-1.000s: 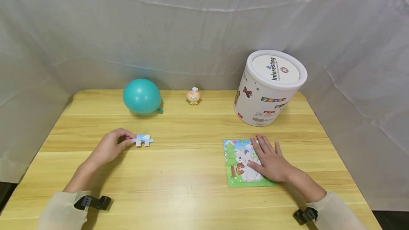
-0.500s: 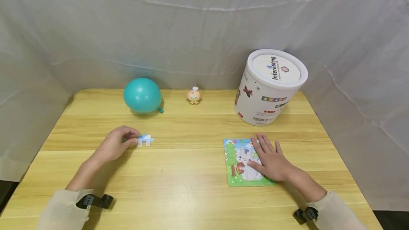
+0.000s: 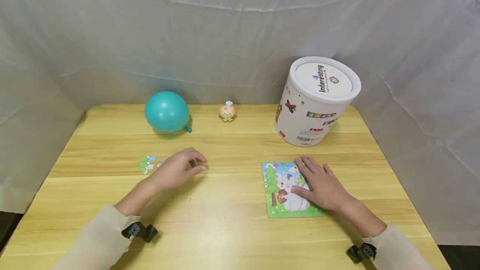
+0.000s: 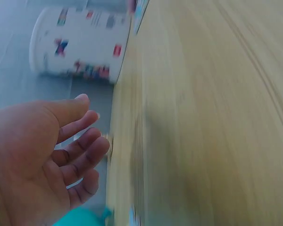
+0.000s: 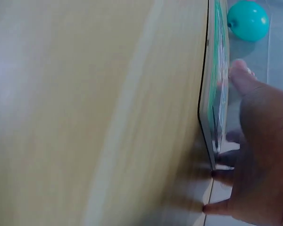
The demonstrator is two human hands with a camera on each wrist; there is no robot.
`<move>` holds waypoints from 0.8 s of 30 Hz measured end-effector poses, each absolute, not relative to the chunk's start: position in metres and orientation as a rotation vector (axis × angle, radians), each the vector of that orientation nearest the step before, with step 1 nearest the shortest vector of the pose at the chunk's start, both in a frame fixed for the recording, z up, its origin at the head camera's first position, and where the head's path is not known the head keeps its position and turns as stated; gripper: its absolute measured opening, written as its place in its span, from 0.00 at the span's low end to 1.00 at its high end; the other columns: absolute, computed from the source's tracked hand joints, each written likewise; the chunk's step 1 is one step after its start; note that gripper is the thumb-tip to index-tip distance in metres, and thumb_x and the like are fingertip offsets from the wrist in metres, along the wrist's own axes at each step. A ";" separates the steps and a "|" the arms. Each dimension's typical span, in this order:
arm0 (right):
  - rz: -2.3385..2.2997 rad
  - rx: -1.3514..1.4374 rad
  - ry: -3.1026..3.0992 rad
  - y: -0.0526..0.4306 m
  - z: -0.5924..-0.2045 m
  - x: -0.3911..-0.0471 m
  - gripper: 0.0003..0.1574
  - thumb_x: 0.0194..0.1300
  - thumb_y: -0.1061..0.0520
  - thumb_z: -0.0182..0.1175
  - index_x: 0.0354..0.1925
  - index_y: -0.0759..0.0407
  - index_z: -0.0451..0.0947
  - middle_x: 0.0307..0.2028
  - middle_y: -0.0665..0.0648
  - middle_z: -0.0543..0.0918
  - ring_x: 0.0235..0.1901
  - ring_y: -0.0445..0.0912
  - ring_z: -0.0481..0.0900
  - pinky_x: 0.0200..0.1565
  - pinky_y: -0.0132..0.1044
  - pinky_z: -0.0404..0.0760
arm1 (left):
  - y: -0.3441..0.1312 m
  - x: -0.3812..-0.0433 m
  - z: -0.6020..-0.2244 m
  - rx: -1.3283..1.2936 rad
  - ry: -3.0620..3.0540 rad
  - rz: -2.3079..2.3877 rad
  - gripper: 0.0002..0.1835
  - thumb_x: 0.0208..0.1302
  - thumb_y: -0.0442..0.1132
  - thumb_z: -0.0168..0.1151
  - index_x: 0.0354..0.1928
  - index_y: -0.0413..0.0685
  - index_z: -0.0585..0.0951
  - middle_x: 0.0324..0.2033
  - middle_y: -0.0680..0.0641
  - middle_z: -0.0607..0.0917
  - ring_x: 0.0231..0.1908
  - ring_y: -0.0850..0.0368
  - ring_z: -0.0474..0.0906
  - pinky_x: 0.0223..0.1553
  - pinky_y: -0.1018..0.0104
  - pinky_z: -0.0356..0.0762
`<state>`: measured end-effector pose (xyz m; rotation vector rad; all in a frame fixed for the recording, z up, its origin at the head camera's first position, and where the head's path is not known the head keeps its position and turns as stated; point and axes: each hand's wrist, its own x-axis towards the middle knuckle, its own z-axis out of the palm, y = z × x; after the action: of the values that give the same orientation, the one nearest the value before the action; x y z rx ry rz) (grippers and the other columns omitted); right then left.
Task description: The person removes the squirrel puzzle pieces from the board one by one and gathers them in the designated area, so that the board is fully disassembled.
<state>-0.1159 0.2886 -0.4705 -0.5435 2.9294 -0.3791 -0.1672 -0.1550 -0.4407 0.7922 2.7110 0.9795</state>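
Head view: grey cloth [image 3: 240, 49] backs a wood-grain table [image 3: 225, 228], left hand [image 3: 180, 169] loosely curled, empty (right hand [image 3: 323, 187] spread over puzzle [image 3: 277, 195]).

We saw that the bare left hand [image 3: 179, 168] was relaxed, with its fingers loosely bent and a small gap between thumb and forefinger. The bare right hand [image 3: 324, 186] lay palm down, as we observed, its fingers stretched forward and its thumb pointing inward. Both forearms [image 3: 138, 197] extended forward from beige fabric sleeves [image 3: 103, 236], well apart.
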 end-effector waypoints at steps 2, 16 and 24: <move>-0.445 -0.540 2.923 0.292 -0.468 -0.115 0.57 0.70 0.29 0.57 0.80 0.61 0.50 0.78 0.67 0.53 0.77 0.63 0.49 0.70 0.71 0.47 | -0.139 -0.168 -0.440 0.855 2.698 0.959 0.11 0.71 0.41 0.66 0.51 0.45 0.85 0.43 0.53 0.84 0.40 0.61 0.79 0.39 0.67 0.80; -0.482 -0.509 2.830 0.318 -0.463 -0.112 0.57 0.72 0.31 0.55 0.80 0.62 0.46 0.79 0.69 0.48 0.77 0.65 0.44 0.72 0.68 0.43 | -0.011 -0.169 -0.441 1.051 2.655 0.927 0.17 0.72 0.46 0.65 0.57 0.47 0.82 0.48 0.49 0.84 0.42 0.61 0.79 0.42 0.72 0.78; -0.451 -0.517 2.807 0.321 -0.468 -0.107 0.57 0.73 0.32 0.56 0.81 0.61 0.45 0.79 0.70 0.44 0.78 0.65 0.39 0.71 0.69 0.39 | 0.043 -0.169 -0.449 1.067 2.641 0.890 0.19 0.71 0.47 0.65 0.58 0.49 0.82 0.48 0.51 0.83 0.43 0.63 0.78 0.45 0.75 0.76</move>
<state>-0.1075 0.3211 -0.4681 -0.5165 2.8069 -0.4511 -0.1686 0.0433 -0.4485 1.0669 2.6409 0.8903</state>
